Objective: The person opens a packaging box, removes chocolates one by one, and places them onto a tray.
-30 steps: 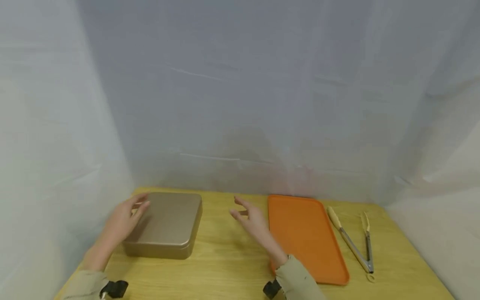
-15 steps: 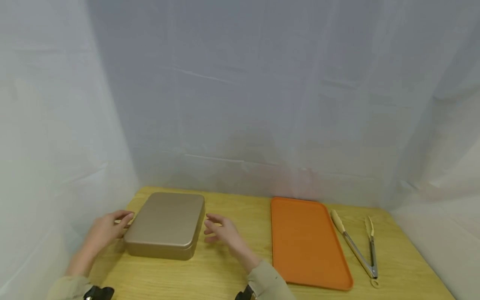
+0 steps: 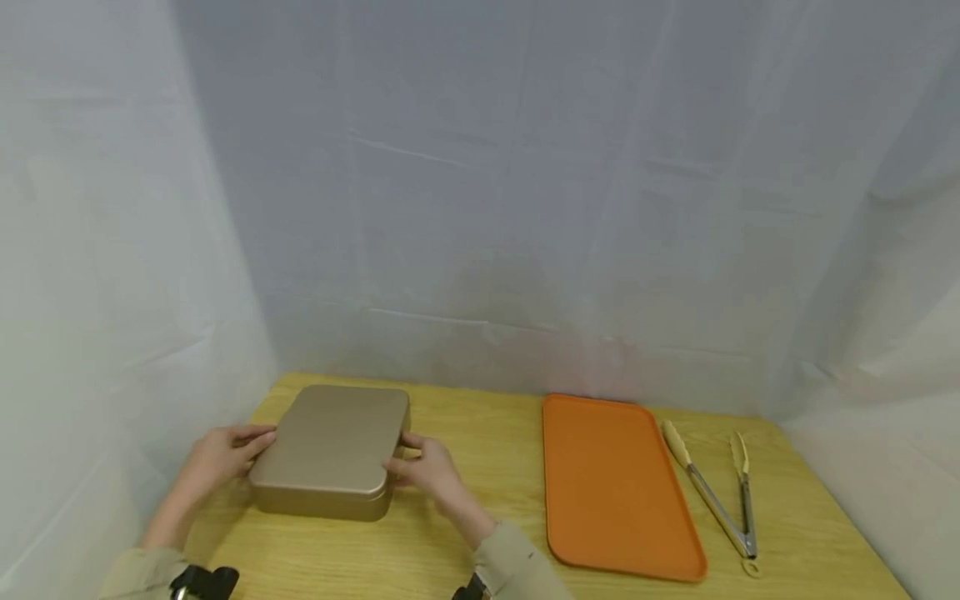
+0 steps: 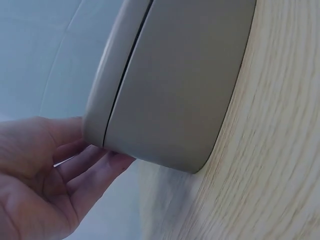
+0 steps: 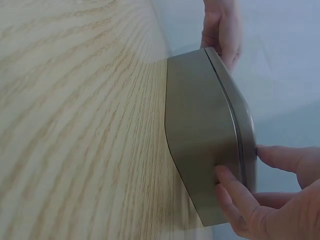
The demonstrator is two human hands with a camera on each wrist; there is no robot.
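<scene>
Head view: wooden table (image 3: 465, 533), white sheet backdrop (image 3: 480, 208).

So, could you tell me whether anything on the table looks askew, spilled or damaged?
Nothing stands out. The gold tin sits flat with its lid on, held at both sides by the left hand and right hand. The orange tray and tongs lie tidily beside it.
</scene>
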